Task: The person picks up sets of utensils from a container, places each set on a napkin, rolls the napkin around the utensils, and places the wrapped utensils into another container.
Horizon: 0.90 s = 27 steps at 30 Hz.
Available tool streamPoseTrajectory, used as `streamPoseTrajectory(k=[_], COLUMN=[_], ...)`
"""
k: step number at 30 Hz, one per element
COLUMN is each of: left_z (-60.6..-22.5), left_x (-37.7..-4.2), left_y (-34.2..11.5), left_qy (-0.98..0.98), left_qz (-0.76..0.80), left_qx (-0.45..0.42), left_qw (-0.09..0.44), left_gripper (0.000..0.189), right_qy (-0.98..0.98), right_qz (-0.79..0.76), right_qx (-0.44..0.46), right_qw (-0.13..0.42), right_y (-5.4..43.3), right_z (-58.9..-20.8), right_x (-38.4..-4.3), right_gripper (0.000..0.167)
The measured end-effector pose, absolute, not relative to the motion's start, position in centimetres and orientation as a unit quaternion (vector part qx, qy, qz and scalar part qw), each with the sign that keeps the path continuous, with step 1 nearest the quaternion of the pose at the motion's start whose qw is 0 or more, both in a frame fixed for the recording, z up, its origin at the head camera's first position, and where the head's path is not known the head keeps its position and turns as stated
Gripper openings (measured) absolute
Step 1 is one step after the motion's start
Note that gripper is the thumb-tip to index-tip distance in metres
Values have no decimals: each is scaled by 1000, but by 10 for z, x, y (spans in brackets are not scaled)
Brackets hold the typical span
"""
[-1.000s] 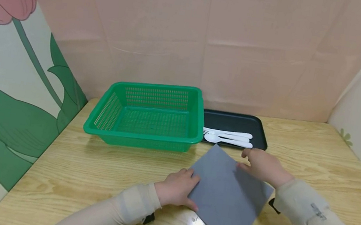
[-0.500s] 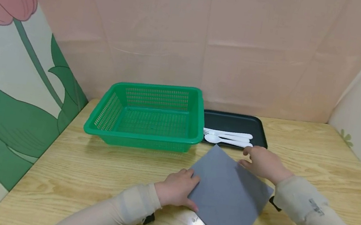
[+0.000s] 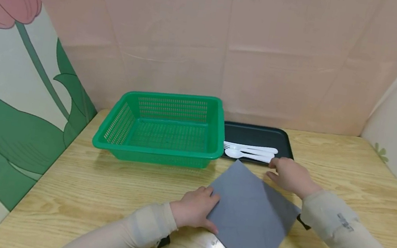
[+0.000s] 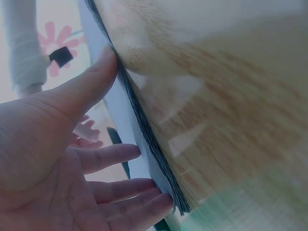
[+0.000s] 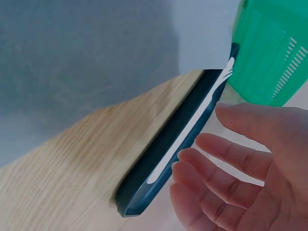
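Note:
A grey square napkin [image 3: 249,219], with several thin layers showing along its edge in the left wrist view, lies turned at an angle on the table. My left hand [image 3: 194,210] rests at its left edge, thumb and fingers spread out on the layers [image 4: 144,127]. My right hand [image 3: 293,176] hovers past the napkin's far right side, its fingertips overlapping the near right corner of the black tray [image 3: 255,134]. Nothing shows between the relaxed fingers [image 5: 224,192]. White cutlery lies in that tray, among it a spoon [image 3: 234,153] and a fork [image 3: 232,145].
A green plastic basket [image 3: 155,151] with slotted walls stands at the back left, hiding the tray's left end. The wooden table [image 3: 115,184] meets a pink backdrop [image 3: 181,34] behind, with flower-patterned panels at both sides.
My right hand has moved slightly away from me, off the napkin's far right edge toward the tray and the cutlery handles. My left hand and the napkin stay in place.

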State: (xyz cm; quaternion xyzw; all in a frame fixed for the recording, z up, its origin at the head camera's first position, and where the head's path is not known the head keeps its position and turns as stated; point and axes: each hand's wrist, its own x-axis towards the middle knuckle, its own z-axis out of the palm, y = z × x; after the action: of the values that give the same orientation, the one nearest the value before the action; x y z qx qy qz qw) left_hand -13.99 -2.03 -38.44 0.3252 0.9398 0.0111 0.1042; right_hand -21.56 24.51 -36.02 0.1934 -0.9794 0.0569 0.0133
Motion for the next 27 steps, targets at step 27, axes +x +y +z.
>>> streamPoseTrajectory(k=[27], left_z=[-385], left_x=[-140], left_y=[-21], left_qy=[940], left_qz=[14], left_qx=[325], left_qw=[97], left_gripper=[66], right_qy=[-982], right_qz=[92], right_qx=[168], right_qw=[2], right_y=[245], right_z=[-361], right_x=[-237], right_gripper=[18])
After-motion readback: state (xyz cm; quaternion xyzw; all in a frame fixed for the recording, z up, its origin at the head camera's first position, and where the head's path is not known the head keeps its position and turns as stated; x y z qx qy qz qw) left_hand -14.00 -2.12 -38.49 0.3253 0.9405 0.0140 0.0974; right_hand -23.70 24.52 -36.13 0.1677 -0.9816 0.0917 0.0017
